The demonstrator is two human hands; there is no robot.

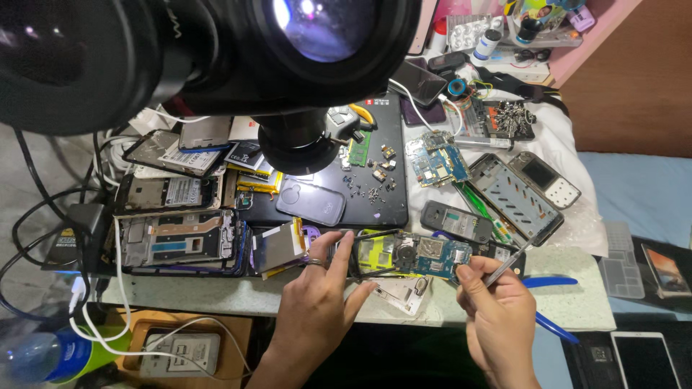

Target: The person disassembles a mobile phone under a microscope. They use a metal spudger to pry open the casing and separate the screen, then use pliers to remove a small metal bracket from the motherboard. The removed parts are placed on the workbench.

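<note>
Now you are working on the opened phone at the front edge of the tabletop.

Your left hand (317,299) steadies the opened phone (414,256) with fingers spread on its frame, and your right hand (497,306) is closed on thin tweezers (508,265), tip close to the blue circuit board (443,256). I judge a small part is being handled; the next move needs a steady, light tip. I count one microscope (295,140), one pair of blue-handled pliers (551,302), one separate board (436,160), and at least three bare phone frames at left.

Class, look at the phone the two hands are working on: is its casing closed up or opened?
Opened: the phone shows its bare blue circuit board, steadied by the left hand; the right hand holds a thin tool.
</note>
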